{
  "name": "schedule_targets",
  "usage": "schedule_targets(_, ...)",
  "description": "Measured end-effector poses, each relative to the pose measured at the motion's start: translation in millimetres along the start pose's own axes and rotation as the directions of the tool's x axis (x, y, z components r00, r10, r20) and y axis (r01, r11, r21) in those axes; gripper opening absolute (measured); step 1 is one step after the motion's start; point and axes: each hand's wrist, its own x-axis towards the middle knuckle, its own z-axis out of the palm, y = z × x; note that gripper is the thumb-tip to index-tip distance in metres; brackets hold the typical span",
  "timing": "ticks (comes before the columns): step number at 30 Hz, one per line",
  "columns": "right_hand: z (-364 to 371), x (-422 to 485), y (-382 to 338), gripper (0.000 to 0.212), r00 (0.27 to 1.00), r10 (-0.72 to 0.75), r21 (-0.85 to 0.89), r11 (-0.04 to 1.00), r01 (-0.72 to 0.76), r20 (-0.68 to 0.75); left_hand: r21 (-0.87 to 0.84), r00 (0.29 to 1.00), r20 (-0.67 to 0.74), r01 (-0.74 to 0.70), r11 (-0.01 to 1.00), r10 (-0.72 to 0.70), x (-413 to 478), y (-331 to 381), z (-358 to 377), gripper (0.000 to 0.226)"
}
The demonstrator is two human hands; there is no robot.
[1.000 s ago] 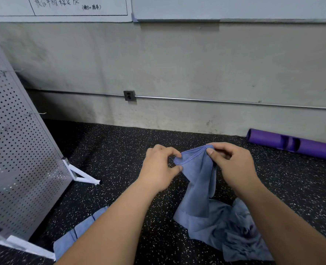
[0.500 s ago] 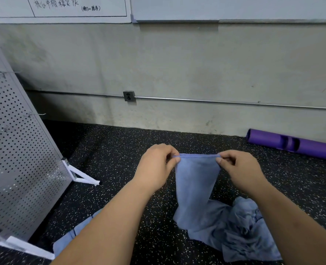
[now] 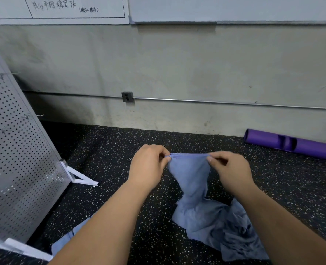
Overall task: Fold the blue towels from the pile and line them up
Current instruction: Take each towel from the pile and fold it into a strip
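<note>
You see soft matt cloth in the blue towel (image 3: 191,175) above the rough speckled rubber floor (image 3: 120,155); left of it stands a glossy perforated metal panel (image 3: 14,150).

Entry: we find one piece of writing. It stands on the white board (image 3: 56,10) mounted on the wall, high above and to the left of the wall socket (image 3: 127,96).

Hand: dark marker, inside a ruled box on that board.

Main line, large: a run of Chinese characters ending in the Latin letters "PK". We read the characters as 核心平板稳定, but we are unsure of the first two.

Second item, smaller and slightly lower, also above and left of the socket but nearer to it: a short note in round brackets. Its characters are too small and blurred for us to read.
</note>
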Motion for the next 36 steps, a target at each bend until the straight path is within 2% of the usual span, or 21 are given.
schedule_targets(2, -2, 2, 1, 0.008, 0.995, -0.037, 0.034, 0.999, 0.041, -0.091, -0.007, 1.0, 0.003, 0.008, 1.0, -0.008, 0, -1, 0, 0.003)
schedule_targets(5, 0, 2, 3, 0.006, 0.999, 0.02, -0.06, 0.998, -0.018, 0.042, 0.003, 1.0, 0.002, 0.018, 1.0, -0.018, 0, 0, 0, 0.005)
schedule_targets(10, 1, 3, 3, 0.009, 0.999, -0.005, -0.037, 0.999, 0.003, -0.051, -0.007, 0.997, 0.036, 0.07, 0.998, -0.07, 1, -1, 1, 0.008)
schedule_targets(14, 2, 2, 3, 0.007, 0.999, 0.017, -0.035, 0.999, -0.018, -0.03, -0.025, 0.996, 0.029, 0.083, 0.996, -0.082, 1, 0, -1, 0.007)
schedule_targets(19, 5, 4, 4, 0.013, 0.999, 0.036, 0.086, 0.996, -0.036, 0.002, -0.055, 0.993, 0.045, 0.108, 0.993, -0.105, 0, 1, -3, 0.009)
schedule_targets(22, 3, 4, 4, 0.011, 0.998, 0.054, 0.102, 0.994, -0.049, -0.042, -0.062, 0.994, 0.043, 0.102, 0.993, -0.099, 1, 1, -4, 0.01)
schedule_targets(26, 0, 3, 3, 0.01, 0.995, 0.076, 0.031, 0.996, -0.079, 0.069, -0.002, 0.994, 0.087, 0.071, 0.998, -0.07, 0, 3, -3, 0.01)
schedule_targets(29, -6, 4, 1, 0.007, 0.997, 0.081, 0.095, 0.992, -0.08, -0.01, -0.015, 0.994, 0.091, 0.061, 0.998, -0.06, 1, -1, -3, 0.009)
schedule_targets(36, -8, 3, 4, 0.007, 0.994, 0.103, 0.118, 0.987, -0.107, 0.033, -0.004, 0.995, 0.097, 0.032, 0.999, -0.031, 0, 1, -3, 0.005)
